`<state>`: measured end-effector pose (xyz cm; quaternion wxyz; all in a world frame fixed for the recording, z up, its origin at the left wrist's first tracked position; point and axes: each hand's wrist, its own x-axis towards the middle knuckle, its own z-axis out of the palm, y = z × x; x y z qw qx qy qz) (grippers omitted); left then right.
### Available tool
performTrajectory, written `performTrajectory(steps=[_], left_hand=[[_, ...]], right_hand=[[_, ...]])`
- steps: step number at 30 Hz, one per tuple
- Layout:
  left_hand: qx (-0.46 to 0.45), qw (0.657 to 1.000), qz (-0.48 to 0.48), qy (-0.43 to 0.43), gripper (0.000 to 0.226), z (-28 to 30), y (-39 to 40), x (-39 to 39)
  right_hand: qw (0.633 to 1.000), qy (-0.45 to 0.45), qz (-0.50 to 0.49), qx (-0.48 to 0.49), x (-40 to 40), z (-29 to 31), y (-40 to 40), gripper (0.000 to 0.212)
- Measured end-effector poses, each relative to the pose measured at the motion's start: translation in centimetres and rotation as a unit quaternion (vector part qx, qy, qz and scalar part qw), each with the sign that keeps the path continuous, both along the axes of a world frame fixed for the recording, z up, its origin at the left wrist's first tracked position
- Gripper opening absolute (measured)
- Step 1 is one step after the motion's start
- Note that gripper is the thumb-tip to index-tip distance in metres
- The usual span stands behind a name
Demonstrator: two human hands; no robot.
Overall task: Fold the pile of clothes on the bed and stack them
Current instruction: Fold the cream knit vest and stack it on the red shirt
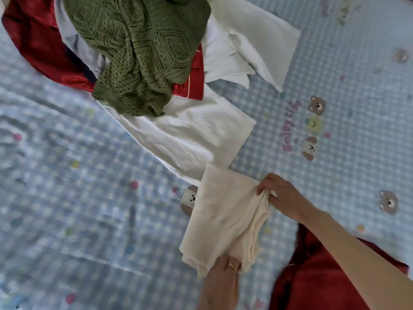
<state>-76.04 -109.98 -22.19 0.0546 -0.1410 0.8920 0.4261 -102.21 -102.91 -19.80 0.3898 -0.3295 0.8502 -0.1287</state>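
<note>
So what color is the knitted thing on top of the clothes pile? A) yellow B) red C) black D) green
D, the knitted top lying over the pile of red and white clothes is olive green, with an open crochet pattern.

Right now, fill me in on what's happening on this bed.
A person is folding a cream knit sweater on the checked bedsheet. The left hand, wearing a ring, pinches its near edge, while the right hand grips its far side. Behind it, an unfolded pile waits: a green knit top lying over red and white clothes. Another red garment lies under the right arm.
</note>
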Motion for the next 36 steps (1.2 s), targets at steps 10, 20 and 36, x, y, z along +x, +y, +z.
performTrajectory(steps=[10,20,36], left_hand=[[-0.160,0.987,0.018,-0.010,0.046,-2.9,-2.9,-1.2],[0.058,0.894,0.427,-0.124,0.053,-2.6,-3.6,1.8],[0.314,0.853,0.396,-0.130,0.026,2.2,-0.2,-6.0]], right_hand=[[0.960,0.206,0.186,-0.033,6.1,-7.1,-0.8,0.054],[0.990,0.137,-0.035,-0.005,3.3,-7.2,-0.7,0.042],[0.870,0.074,-0.470,-0.131,11.4,2.2,15.1,0.014]])
